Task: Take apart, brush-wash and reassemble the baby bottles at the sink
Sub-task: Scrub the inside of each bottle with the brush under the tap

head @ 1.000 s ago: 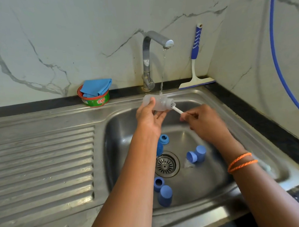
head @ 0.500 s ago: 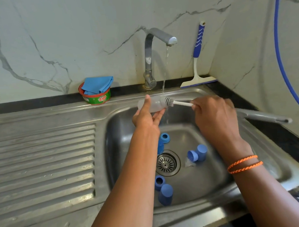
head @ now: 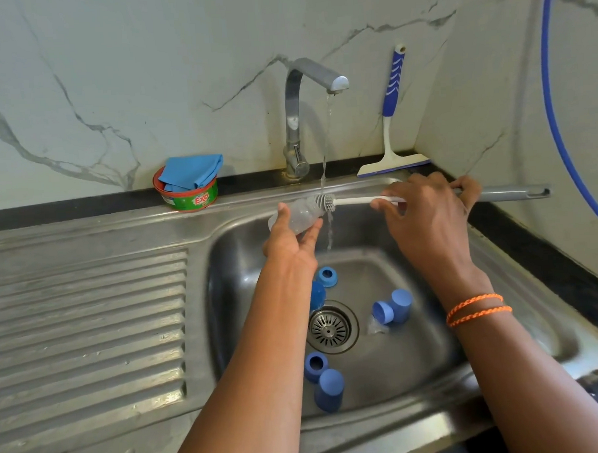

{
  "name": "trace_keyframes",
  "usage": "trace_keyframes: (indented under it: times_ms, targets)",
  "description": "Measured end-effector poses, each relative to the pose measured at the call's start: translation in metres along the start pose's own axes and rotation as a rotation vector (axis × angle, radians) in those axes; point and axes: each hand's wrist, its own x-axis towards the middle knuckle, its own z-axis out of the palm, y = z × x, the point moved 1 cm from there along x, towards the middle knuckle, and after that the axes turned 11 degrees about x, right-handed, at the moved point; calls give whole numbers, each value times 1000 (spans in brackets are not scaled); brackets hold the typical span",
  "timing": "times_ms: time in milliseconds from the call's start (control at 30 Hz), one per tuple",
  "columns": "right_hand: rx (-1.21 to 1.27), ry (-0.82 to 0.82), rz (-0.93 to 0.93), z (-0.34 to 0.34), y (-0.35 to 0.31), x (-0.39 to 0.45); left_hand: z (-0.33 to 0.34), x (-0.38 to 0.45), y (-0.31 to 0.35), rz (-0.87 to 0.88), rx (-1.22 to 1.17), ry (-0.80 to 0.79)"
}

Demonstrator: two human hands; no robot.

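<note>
Sink basin (head: 501,337): floor cluttered. Blue caps and collars (head: 392,308) right of the drain (head: 331,327), another pair (head: 323,379) at the near side, one ring (head: 327,276) behind the drain. Bare floor only toward the right wall. Tap (head: 315,75) and its water stream overhang the back edge. Ribbed drainboard (head: 89,321) on the left: open. Back ledge: soap tub with cloth (head: 189,186), squeegee (head: 390,119) leaning in the corner.

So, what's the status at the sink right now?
Left hand grips bottle. Right hand holds brush, bristles at bottle mouth under tap stream. Nothing blocking.
</note>
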Motion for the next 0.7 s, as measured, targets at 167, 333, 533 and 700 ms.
trace_keyframes:
  times_ms: [167,333,533,700]
  targets:
    - [49,4,36,-3,5,1,1,0,-4,-21,20,-3]
    - [-28,2,31,-1,4,4,0,-5,-5,-94,-50,-25]
    - [-8,8,46,-3,6,3,3,-9,-5,-121,-87,-25]
    - [-14,3,54,-1,6,4,2,-10,-4,-137,-90,-22]
